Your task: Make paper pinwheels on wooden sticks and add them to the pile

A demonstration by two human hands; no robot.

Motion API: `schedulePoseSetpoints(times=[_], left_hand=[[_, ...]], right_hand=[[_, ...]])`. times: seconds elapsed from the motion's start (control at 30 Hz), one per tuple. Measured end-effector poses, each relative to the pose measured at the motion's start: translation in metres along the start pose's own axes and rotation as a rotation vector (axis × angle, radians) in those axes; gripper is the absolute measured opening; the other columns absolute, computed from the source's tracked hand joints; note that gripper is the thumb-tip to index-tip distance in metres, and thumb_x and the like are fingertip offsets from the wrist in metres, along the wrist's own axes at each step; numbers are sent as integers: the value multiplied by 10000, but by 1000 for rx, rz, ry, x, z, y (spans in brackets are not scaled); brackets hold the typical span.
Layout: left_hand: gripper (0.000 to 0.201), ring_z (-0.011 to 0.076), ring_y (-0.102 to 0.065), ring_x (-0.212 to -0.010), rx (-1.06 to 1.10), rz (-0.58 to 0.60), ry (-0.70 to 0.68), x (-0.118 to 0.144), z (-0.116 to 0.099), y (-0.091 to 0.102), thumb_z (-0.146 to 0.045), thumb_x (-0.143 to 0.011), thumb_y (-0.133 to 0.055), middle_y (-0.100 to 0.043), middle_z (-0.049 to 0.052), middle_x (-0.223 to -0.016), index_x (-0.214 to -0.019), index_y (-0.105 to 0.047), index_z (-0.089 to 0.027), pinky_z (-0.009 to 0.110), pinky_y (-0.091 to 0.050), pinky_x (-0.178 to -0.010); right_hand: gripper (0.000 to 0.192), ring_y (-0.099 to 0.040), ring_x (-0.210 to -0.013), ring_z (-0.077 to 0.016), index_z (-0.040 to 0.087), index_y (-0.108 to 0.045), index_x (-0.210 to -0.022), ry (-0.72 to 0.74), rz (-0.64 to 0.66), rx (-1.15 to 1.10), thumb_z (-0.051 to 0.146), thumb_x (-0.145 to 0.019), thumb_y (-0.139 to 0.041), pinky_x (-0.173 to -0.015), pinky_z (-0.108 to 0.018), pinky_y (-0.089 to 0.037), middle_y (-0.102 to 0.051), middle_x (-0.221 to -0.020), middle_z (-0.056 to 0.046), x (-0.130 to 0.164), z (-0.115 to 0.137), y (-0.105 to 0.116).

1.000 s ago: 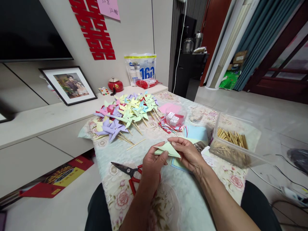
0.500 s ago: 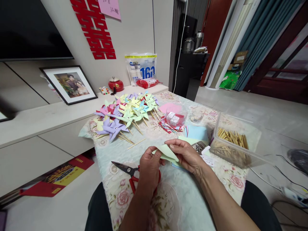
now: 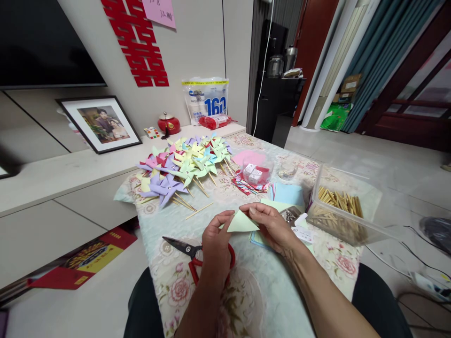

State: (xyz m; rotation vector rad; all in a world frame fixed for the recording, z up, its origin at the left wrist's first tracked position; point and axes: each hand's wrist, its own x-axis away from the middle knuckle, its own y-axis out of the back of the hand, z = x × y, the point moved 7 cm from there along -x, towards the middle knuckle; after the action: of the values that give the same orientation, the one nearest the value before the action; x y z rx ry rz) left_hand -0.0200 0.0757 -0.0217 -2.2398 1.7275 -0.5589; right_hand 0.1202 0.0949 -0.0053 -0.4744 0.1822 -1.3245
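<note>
A pale green sheet of paper (image 3: pixel 243 222), folded into a triangle, is held above the table between both hands. My left hand (image 3: pixel 219 230) pinches its left corner, and my right hand (image 3: pixel 266 220) grips the right side, thumb on top. Under my left wrist lie red-handled scissors (image 3: pixel 192 250), blades pointing left. Just beyond my right hand are a small container of metal fasteners (image 3: pixel 291 215) and sheets of light blue paper (image 3: pixel 288 193). Several finished paper pinwheels (image 3: pixel 190 164) on sticks are heaped at the far left of the table.
A clear plastic box (image 3: pixel 352 233) of short wooden sticks stands at the right. One loose stick (image 3: pixel 199 211) lies in front of the pinwheels. Farther back are a clear bag with red contents (image 3: pixel 256 172) and cut paper strips (image 3: pixel 246 185). A floral cloth (image 3: pixel 282 300) covers the table.
The green paper has gone from a loosely bent sheet to a flatter triangle facing me. Both hands have shifted only slightly, still holding it.
</note>
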Motion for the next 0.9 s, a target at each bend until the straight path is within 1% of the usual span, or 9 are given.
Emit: schedulePoseSetpoints(times=[0.1, 0.17, 0.27, 0.33, 0.47, 0.57, 0.67, 0.77, 0.9], left_hand=[[89, 195, -645, -831, 26, -28, 57, 3, -4, 2, -171, -664, -730, -732, 39, -830, -752, -732, -182, 291, -490, -805], [81, 203, -652, -810, 24, -28, 68, 6, -12, 1, -137, -674, -699, -731, 40, -791, -729, -727, -189, 302, -498, -790], [124, 212, -656, -775, 7, 23, 55, 10, -27, -6, -93, -670, -682, -730, 42, -783, -695, -721, -207, 317, -505, -774], [143, 215, -654, -757, -17, 72, 53, 12, -33, -12, -81, -665, -688, -721, 35, -757, -669, -713, -222, 318, -507, -757], [87, 224, -656, -760, -19, 69, 52, 12, -27, -12, -234, -766, -679, -708, 49, -725, -693, -724, -223, 311, -514, -711], [329, 239, -672, -830, 4, 20, 26, 8, -13, -4, -440, -879, -562, -746, 96, -848, -823, -753, -178, 325, -524, -735], [496, 253, -675, -894, -26, -14, 28, 4, 0, 4, -567, -892, -495, -756, 129, -955, -839, -763, -152, 333, -524, -741], [528, 254, -674, -881, -89, -30, 29, 2, 2, 8, -598, -891, -474, -758, 132, -948, -818, -772, -167, 330, -509, -710], [458, 236, -648, -824, -208, -27, -14, 1, -4, 7, -555, -884, -513, -745, 109, -890, -816, -773, -184, 318, -492, -678]], right_hand=[[439, -616, -1073, -238, 247, -738, -1126, 113, 86, 164, 393, -722, -832, -930, -347, -440, -714, -1145, -70, 3, 7, -6], [557, -571, -1161, -258, 281, -698, -1210, 214, 115, 339, 321, -681, -869, -988, -372, -415, -655, -1243, -63, 6, 14, -11], [563, -561, -1156, -260, 289, -696, -1216, 382, 120, 557, 253, -680, -864, -1014, -380, -399, -634, -1221, -59, 10, 25, -20], [514, -571, -1122, -257, 288, -710, -1191, 437, 105, 624, 240, -697, -844, -995, -379, -410, -647, -1176, -59, 11, 28, -22], [384, -600, -1040, -247, 269, -734, -1122, 358, 11, 563, 285, -744, -801, -935, -367, -436, -681, -1099, -52, 7, 22, -12], [268, -619, -965, -238, 246, -757, -1027, 268, -13, 440, 386, -799, -750, -867, -336, -444, -715, -1015, -40, 2, 15, -4], [276, -578, -739, -185, 209, -752, -833, 229, -20, 380, 477, -842, -686, -683, -282, -411, -687, -790, -9, -2, 9, 4], [289, -512, -628, -151, 190, -732, -757, 170, -67, 319, 465, -832, -687, -599, -262, -357, -647, -684, 12, -6, 1, 12], [166, -541, -618, -156, 193, -750, -787, 56, -97, 141, 337, -711, -783, -607, -261, -391, -669, -668, 18, -7, -9, 10]])
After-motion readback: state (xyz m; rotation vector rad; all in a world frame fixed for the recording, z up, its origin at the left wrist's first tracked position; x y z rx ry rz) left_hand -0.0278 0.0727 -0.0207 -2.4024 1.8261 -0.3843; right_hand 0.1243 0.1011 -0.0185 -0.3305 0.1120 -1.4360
